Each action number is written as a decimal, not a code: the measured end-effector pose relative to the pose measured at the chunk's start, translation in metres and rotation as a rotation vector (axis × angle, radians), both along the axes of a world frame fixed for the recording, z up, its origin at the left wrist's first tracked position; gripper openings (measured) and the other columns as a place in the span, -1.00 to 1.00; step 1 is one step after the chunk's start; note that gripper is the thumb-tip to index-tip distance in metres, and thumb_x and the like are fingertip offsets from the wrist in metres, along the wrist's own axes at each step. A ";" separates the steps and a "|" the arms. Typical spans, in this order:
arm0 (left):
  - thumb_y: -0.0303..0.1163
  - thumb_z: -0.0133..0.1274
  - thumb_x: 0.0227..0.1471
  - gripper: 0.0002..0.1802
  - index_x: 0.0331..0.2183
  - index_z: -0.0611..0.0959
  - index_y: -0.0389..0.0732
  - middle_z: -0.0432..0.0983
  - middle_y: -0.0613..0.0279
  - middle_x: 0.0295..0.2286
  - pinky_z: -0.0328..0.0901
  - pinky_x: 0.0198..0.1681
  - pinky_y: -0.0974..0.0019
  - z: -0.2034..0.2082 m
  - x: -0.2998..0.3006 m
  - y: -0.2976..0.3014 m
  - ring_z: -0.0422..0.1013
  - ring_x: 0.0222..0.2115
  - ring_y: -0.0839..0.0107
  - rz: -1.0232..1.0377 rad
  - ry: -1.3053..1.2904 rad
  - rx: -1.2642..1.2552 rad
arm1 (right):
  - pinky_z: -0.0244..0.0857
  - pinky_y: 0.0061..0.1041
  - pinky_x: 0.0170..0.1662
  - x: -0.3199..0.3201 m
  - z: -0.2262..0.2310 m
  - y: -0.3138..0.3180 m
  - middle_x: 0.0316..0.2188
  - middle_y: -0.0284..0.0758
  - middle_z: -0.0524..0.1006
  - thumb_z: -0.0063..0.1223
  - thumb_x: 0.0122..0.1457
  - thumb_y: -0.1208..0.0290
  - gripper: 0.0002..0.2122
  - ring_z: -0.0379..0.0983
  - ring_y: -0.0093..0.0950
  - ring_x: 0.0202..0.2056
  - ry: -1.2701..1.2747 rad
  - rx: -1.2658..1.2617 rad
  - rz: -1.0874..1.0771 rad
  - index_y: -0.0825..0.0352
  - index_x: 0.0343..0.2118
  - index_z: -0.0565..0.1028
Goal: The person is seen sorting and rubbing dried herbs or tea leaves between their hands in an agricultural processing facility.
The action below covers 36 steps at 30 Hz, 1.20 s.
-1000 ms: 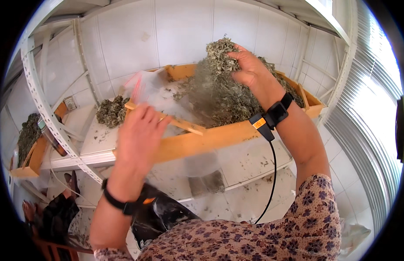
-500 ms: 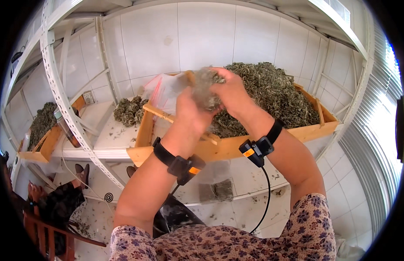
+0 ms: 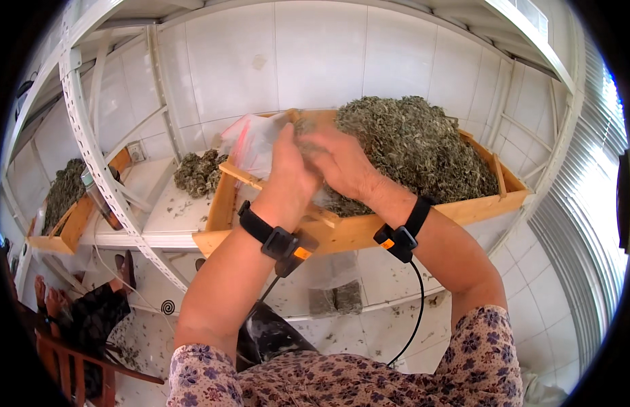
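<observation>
At centre frame I see the left hand [image 3: 290,169] and right hand [image 3: 342,163], blurred, hiding part of the box [image 3: 356,235]; whether either grips herbs [image 3: 417,149], I cannot tell.

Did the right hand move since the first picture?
Yes. Judged against the wooden tray, the right hand has moved left, from above the dried leaf heap to close beside the left hand.
</observation>
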<state>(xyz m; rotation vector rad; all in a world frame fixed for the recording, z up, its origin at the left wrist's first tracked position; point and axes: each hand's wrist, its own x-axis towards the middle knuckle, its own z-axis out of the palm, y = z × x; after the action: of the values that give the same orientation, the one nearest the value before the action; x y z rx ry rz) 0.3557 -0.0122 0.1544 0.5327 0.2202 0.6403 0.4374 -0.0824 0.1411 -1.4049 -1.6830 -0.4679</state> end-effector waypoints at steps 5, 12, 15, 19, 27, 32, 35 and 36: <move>-0.10 -0.40 0.14 -0.57 -0.25 0.36 -0.27 0.34 0.06 -0.26 0.20 -0.08 0.18 -0.007 0.008 0.004 0.29 -0.20 0.24 -0.002 -0.073 0.041 | 0.23 -0.36 -0.35 -0.008 -0.006 0.008 -0.49 -0.18 0.44 -0.09 0.02 0.36 -0.82 0.36 -0.23 -0.41 0.132 0.182 0.033 0.37 -0.43 0.47; -0.21 -0.36 0.10 -0.68 -0.40 0.42 -0.22 0.40 0.16 -0.43 0.33 -0.28 0.19 -0.018 0.012 0.016 0.37 -0.38 0.29 0.043 -0.092 0.147 | 0.28 -0.44 -0.36 -0.020 -0.012 0.014 -0.47 -0.19 0.48 -0.03 -0.03 0.48 -0.86 0.41 -0.28 -0.45 0.263 0.315 0.036 0.34 -0.38 0.49; -0.29 -0.32 0.07 -0.73 -0.42 0.44 -0.21 0.41 0.20 -0.44 0.31 -0.35 0.34 -0.023 0.014 0.016 0.37 -0.41 0.38 -0.013 -0.151 0.195 | 0.31 -0.52 -0.35 -0.023 -0.012 0.009 -0.40 -0.16 0.50 -0.02 -0.05 0.52 -0.78 0.44 -0.37 -0.43 0.525 0.255 0.067 0.33 -0.28 0.48; -0.29 -0.31 0.07 -0.75 -0.42 0.44 -0.19 0.41 0.22 -0.47 0.30 -0.40 0.32 -0.018 0.015 0.012 0.37 -0.46 0.38 0.026 -0.080 0.131 | 0.31 -0.55 -0.34 -0.024 -0.011 0.007 -0.33 -0.17 0.50 0.02 -0.08 0.52 -0.71 0.45 -0.40 -0.40 0.561 0.211 -0.030 0.35 -0.21 0.45; -0.25 -0.36 0.09 -0.72 -0.34 0.39 -0.22 0.38 0.18 -0.46 0.36 -0.39 0.23 -0.019 0.016 0.006 0.37 -0.44 0.35 -0.036 -0.138 0.170 | 0.18 -0.41 -0.01 -0.010 -0.019 0.012 -0.03 -0.05 0.30 -0.02 -0.08 0.53 -0.68 0.27 -0.19 -0.02 0.246 0.303 -0.143 0.34 -0.18 0.43; -0.25 -0.35 0.09 -0.71 -0.30 0.38 -0.22 0.39 0.16 -0.43 0.35 -0.33 0.22 -0.021 0.014 0.004 0.38 -0.40 0.34 0.012 -0.050 0.107 | 0.16 -0.38 0.02 -0.021 -0.014 0.012 -0.02 -0.06 0.29 -0.13 -0.09 0.58 -0.65 0.24 -0.18 0.00 0.243 0.409 -0.122 0.33 -0.15 0.41; -0.26 -0.35 0.10 -0.72 -0.30 0.38 -0.23 0.39 0.14 -0.41 0.35 -0.30 0.20 -0.029 0.016 0.010 0.38 -0.38 0.32 -0.023 -0.090 0.138 | 0.16 -0.52 0.01 -0.012 -0.017 0.010 -0.15 -0.16 0.43 -0.08 -0.08 0.57 -0.66 0.33 -0.38 -0.05 0.415 0.139 0.052 0.33 -0.16 0.44; -0.26 -0.36 0.10 -0.71 -0.30 0.38 -0.23 0.39 0.13 -0.40 0.35 -0.28 0.18 -0.030 0.015 0.012 0.38 -0.37 0.31 -0.045 -0.118 0.176 | 0.16 -0.52 0.01 -0.013 -0.016 0.007 -0.15 -0.16 0.43 -0.08 -0.08 0.57 -0.66 0.33 -0.38 -0.05 0.416 0.137 0.052 0.33 -0.16 0.44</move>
<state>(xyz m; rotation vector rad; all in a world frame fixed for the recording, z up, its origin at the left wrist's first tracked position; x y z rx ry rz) 0.3709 -0.0006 0.1248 0.6650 0.0403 0.6489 0.4243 -0.0750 0.1255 -1.2540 -1.3218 -0.2352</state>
